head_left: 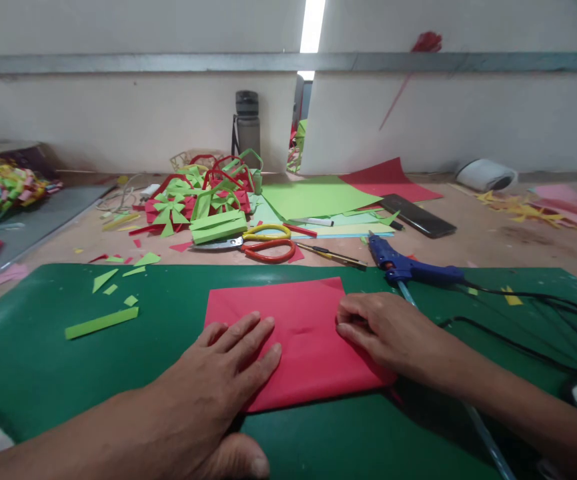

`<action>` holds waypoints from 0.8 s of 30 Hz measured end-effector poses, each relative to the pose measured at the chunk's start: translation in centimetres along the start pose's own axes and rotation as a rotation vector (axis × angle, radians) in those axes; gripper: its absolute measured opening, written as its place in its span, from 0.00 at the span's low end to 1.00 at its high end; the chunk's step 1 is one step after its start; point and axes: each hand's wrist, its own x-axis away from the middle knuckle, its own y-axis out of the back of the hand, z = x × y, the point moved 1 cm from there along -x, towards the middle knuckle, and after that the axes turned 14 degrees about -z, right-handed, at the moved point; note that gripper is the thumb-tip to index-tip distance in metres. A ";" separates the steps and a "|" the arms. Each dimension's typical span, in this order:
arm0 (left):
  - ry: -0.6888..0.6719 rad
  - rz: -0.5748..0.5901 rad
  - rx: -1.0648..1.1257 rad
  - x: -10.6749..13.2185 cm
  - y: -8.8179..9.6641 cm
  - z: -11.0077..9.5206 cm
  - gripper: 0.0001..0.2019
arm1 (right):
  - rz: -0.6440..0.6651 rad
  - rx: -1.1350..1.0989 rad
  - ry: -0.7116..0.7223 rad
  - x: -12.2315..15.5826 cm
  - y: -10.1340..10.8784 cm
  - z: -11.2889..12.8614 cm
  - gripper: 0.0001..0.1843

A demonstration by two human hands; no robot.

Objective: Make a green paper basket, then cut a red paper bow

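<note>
A folded sheet of red paper (301, 327) lies on the green mat (168, 373) in front of me. My left hand (231, 367) rests on its left part, fingers stretched out over the surface and thumb off the near edge. At the right edge, my right hand (381, 327) has its fingers curled in a pinch on the paper; the fingertips are partly hidden. Just behind that hand is a blue glue gun (408, 263). Scissors (268, 243) with yellow and red handles lie beyond the paper.
Small red and green paper baskets (208, 193) are heaped at the back, before a grey bottle (248, 130). Green sheets (318, 197), a phone (418, 215) and a craft knife (332, 255) lie nearby. A black cable (513, 360) loops at right; a green strip (102, 323) lies left.
</note>
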 end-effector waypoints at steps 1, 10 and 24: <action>-0.013 -0.012 0.001 0.1 -0.1 0.0 0.37 | -0.004 -0.002 -0.001 0.0 0.0 0.0 0.10; -0.085 -0.009 -0.004 0.7 -0.1 -0.2 0.39 | -0.003 -0.002 -0.019 0.0 0.0 0.0 0.10; -0.080 0.037 -0.021 0.7 0.2 -1.7 0.36 | -0.321 0.133 0.492 1.9 0.0 1.7 0.14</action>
